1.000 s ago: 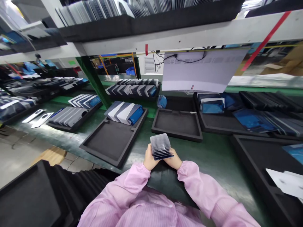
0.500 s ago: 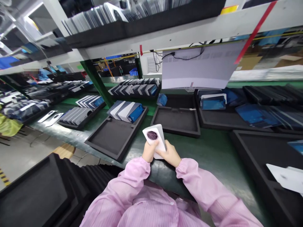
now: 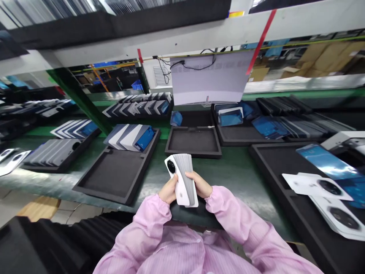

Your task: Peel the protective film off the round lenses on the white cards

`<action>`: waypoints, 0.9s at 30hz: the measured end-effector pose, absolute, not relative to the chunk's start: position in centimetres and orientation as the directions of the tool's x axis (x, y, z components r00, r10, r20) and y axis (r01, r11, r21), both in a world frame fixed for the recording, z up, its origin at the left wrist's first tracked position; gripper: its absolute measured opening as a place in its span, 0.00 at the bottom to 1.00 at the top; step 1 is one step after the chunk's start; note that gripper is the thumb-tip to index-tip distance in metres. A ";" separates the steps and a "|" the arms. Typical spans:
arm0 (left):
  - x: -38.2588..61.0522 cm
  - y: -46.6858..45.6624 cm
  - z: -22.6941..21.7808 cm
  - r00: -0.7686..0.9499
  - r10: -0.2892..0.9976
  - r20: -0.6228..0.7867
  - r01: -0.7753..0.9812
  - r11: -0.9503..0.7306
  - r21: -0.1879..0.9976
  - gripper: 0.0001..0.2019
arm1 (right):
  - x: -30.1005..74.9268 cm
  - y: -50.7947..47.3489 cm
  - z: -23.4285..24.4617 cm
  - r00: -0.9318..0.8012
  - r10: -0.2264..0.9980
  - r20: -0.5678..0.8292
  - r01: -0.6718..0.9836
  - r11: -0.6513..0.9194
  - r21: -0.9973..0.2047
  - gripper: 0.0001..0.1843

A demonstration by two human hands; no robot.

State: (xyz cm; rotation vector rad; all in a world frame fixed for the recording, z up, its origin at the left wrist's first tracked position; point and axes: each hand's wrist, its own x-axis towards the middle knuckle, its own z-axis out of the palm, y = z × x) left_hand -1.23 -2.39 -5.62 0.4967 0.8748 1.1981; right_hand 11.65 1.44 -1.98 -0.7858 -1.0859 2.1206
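Observation:
Both my hands hold a fanned stack of white phone back covers (image 3: 182,179) upright over the near edge of the green bench. The front cover shows a round dark camera hole near its top. My left hand (image 3: 169,190) grips the stack's left side with its fingers closed round it. From the right, my right hand (image 3: 199,183) clasps the same stack, fingers wrapped over its edge. Pink sleeves cover both arms.
A black foam tray (image 3: 114,179) with slanted covers at its far end lies left of the hands. A smaller black tray (image 3: 194,141) sits ahead. At right a large tray (image 3: 285,163) holds white covers (image 3: 316,185) and blue-filmed parts. A white sheet (image 3: 208,80) hangs above.
The stack has turned from edge-on, to face-on, to a fan standing upright in both hands. My view has shifted right, and more of the right-hand tray shows.

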 end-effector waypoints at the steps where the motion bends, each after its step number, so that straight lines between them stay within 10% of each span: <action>1: -1.2 -2.3 -5.4 0.117 0.938 -0.325 -0.576 0.331 0.748 0.31 | 11.8 1.3 -2.4 -0.617 0.746 -0.251 -0.261 -0.495 -0.829 0.22; 27: -7.3 0.8 -4.5 0.140 0.903 -0.406 -0.335 0.429 0.839 0.17 | 17.9 3.5 -1.6 -0.543 0.833 -0.108 -0.440 -0.392 -0.808 0.31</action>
